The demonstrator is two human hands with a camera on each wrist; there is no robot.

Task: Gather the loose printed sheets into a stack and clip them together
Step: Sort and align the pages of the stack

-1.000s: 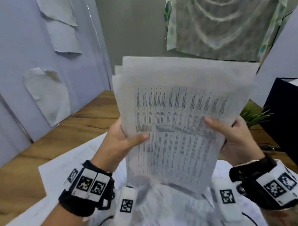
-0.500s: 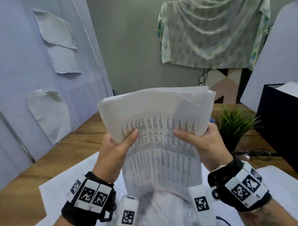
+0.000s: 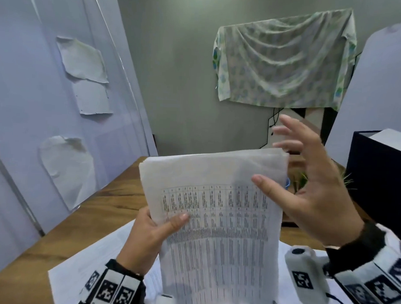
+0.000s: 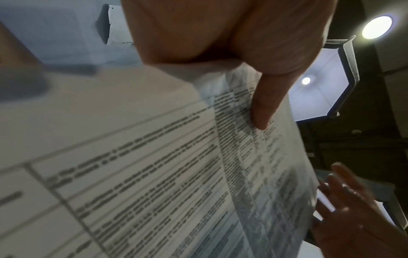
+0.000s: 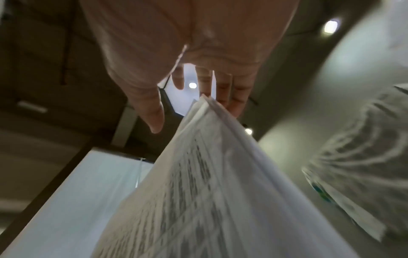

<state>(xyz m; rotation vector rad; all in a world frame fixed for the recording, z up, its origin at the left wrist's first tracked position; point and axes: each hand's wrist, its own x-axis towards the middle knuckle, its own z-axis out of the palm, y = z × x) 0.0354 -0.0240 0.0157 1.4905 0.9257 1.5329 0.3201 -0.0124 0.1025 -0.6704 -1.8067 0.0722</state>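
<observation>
A stack of printed sheets with table text stands upright over the table. My left hand grips its left edge, thumb pressed on the front page and fingers hidden behind. My right hand is by the stack's upper right corner with fingers spread and straight. In the right wrist view the thumb stands apart from the front of the sheets, and the fingers reach past the top corner behind them. No clip is plainly in view.
More loose sheets lie on the wooden table under the stack. A small plant and a dark box stand at the right. A small blue thing peeks out behind the stack's right edge.
My right hand has let go of the stack's right edge and opened, rising to the upper right corner. The left hand keeps its grip, and the sheets' edges now sit more even.
</observation>
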